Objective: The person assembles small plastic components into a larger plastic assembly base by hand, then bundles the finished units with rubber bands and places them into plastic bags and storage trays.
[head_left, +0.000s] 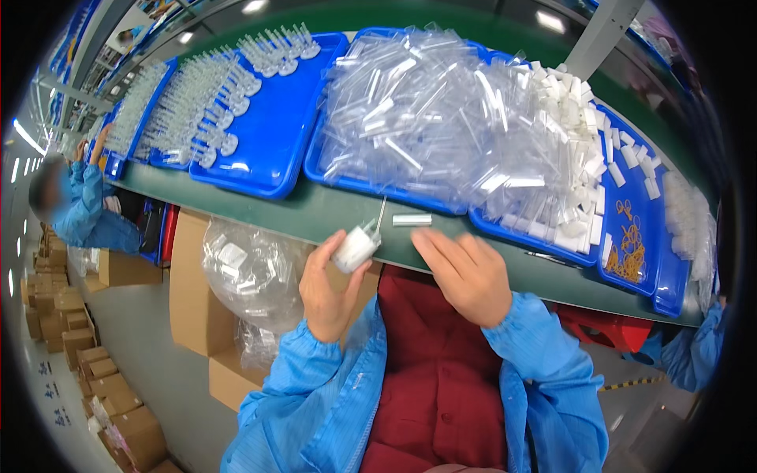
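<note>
My left hand [325, 292] pinches a short white cylinder [355, 251] between thumb and fingers, just over the near edge of the green table [315, 217]. Clear bits and a thin clear stem stand up from its far end. To the right, my right hand [469, 276] hovers by the table edge, its fingers stretched out and slightly bent, with nothing visible in them. Just beyond those fingertips lies a small clear-and-white tube [412, 220] on the table, seemingly apart from the hand.
Blue trays line the table: one [272, 118] with clear stemmed discs, another with piled clear plastic sleeves [410, 110] and white blocks [579, 169], and one with yellow rubber bands [628, 256]. An open cardboard box [193, 292] with plastic bags stands below. A co-worker [79, 205] sits left.
</note>
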The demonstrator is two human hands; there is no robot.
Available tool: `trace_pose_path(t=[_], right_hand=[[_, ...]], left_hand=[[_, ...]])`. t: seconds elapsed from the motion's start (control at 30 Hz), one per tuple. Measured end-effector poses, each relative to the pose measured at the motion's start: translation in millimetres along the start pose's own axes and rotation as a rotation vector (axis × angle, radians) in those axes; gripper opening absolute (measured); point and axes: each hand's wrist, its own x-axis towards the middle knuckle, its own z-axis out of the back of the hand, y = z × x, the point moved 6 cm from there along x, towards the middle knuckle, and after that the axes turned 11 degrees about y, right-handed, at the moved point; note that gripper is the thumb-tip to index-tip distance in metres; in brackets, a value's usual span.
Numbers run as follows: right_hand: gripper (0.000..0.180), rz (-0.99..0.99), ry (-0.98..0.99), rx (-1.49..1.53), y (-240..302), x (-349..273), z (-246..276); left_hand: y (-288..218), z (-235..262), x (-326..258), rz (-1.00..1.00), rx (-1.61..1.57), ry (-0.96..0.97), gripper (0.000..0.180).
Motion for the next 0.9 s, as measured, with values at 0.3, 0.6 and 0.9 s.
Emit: trace_pose_path(t=[0.3,0.6,0.9], right_hand=[[0.031,-0.048,0.173,-0.174,-3,8,-18],[0.037,-0.227,0.096,0.596,-11,-31,22],[0.047,-0.800,-0.591,1.426,-42,-100,32]], left_hand=[[-30,-6,-13,-0.144,0.139,-0.021,0.056],[-38,-12,-4,-0.114,-0.093,0.005,0.049],[-94,-69,-1,-0.236,-0.694,0.318,0.048]])
